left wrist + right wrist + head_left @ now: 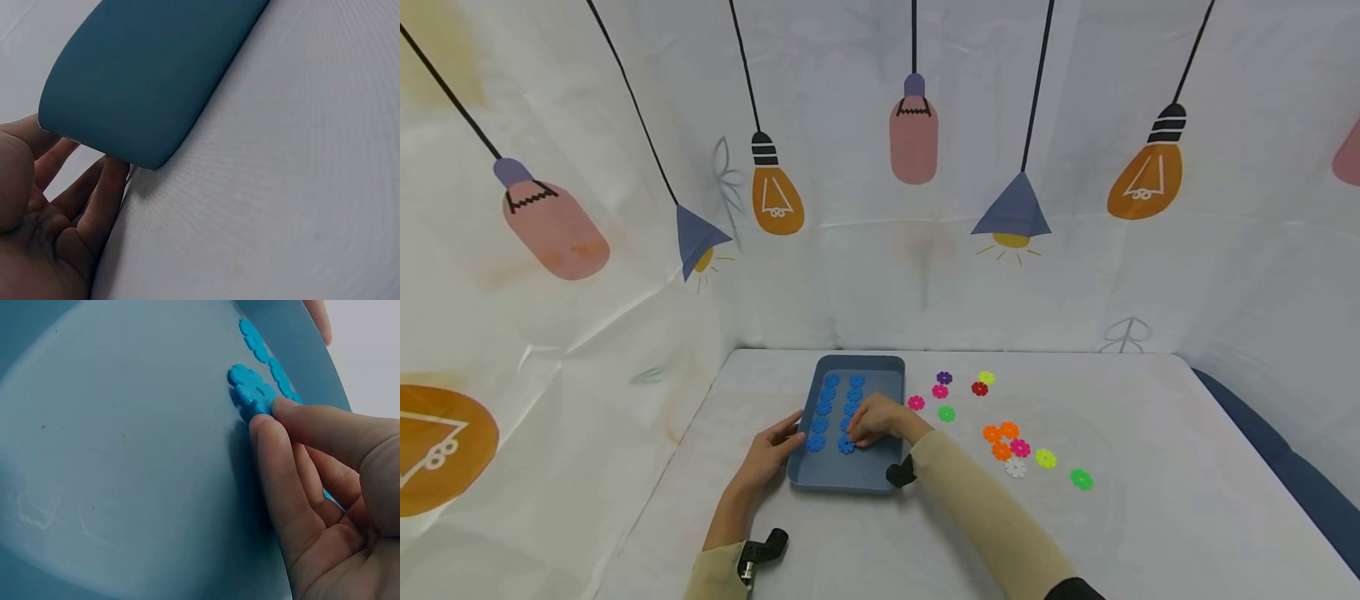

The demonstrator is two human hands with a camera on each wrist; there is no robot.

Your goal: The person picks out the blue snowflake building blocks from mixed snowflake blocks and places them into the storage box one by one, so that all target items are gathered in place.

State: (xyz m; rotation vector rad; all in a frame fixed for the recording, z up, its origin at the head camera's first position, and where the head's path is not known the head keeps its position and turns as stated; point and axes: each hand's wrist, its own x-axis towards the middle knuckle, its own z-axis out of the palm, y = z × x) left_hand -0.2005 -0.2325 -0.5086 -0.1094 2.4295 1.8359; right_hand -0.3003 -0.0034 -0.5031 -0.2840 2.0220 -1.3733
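Note:
A blue-grey tray (820, 479) lies on the white table and holds two columns of blue flower-shaped discs (825, 407). My right hand (857, 437) reaches into the tray, and its thumb and fingertips pinch the nearest blue disc (250, 387) of the right column, which lies flat on the tray floor (125, 456). My left hand (790, 435) rests against the tray's left side. In the left wrist view its straight fingers (106, 187) touch the tray's outer wall (150, 75) near a rounded corner.
Loose discs lie on the table right of the tray: pink (916, 403), purple (944, 377), red (979, 388), yellow (1045, 457), green (1081, 479), orange (1000, 451) and white (1016, 468). Cloth walls printed with lamps close in the back and sides.

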